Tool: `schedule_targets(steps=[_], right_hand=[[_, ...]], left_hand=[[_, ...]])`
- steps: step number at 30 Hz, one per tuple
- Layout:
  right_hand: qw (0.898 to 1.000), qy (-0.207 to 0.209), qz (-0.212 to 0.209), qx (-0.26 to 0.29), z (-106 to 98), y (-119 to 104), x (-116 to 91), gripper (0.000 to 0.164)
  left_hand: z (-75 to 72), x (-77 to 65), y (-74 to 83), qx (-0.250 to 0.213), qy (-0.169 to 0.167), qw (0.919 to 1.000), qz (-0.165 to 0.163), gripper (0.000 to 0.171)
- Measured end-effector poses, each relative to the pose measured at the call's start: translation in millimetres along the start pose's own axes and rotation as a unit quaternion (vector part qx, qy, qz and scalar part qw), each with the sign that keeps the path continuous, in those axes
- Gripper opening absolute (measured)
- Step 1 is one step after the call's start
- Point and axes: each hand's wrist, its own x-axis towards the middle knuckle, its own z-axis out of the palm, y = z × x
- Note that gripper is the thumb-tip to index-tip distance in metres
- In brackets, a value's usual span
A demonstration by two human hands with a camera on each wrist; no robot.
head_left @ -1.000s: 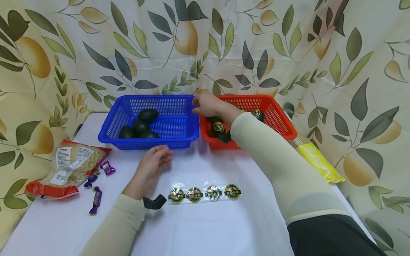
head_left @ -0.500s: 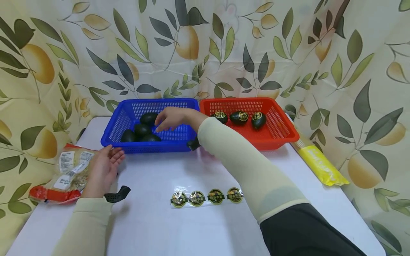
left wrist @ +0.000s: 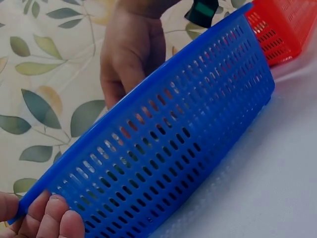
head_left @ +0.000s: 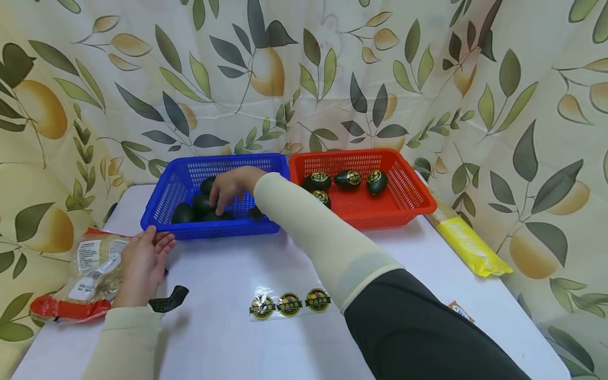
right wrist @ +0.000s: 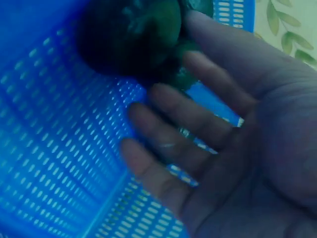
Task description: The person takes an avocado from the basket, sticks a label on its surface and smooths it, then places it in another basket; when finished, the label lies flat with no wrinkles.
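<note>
My right hand (head_left: 235,184) reaches down into the blue plastic basket (head_left: 237,228), right over the dark avocados (head_left: 182,213) clustered at its left. In the right wrist view its fingers are loosely spread, and the thumb and index tip lie right at an avocado (right wrist: 131,37). My left hand (head_left: 142,266) holds the basket's front left corner. The left wrist view shows the thumb on one side of the rim and curled fingers (left wrist: 49,218) against the outer wall. Several avocados with round gold-and-black stickers (head_left: 348,180) lie in the red basket (head_left: 380,217) alongside.
A clear strip of round stickers (head_left: 290,304) lies on the white table (head_left: 228,338). A bag with red ends (head_left: 95,269) is at the left, partly behind my left hand. A yellow packet (head_left: 470,245) lies at the right, and a small wrapper (head_left: 461,311) beside my right sleeve.
My right hand has moved left from the red basket's edge and down into the blue basket. My left hand has gone from the table's middle to the blue basket's front left corner.
</note>
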Motion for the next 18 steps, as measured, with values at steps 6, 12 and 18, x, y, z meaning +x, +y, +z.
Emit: schedule_targets(steps=[6,12,18], right_hand=[[0.996,-0.066,0.061,-0.010,3,-18,7,0.062],[0.989,-0.102,0.085,-0.063,6,-28,15,0.069],[0.987,-0.108,0.097,-0.074,6,-34,23,0.071]], left_hand=[[-2.0,-2.3,-0.9,0.010,0.000,0.9999,0.008,0.028],[1.2,-2.1,-2.6,0.030,0.005,0.9995,0.007,0.027],[-0.5,-2.4,1.7,0.029,0.003,0.9995,0.007,0.026]])
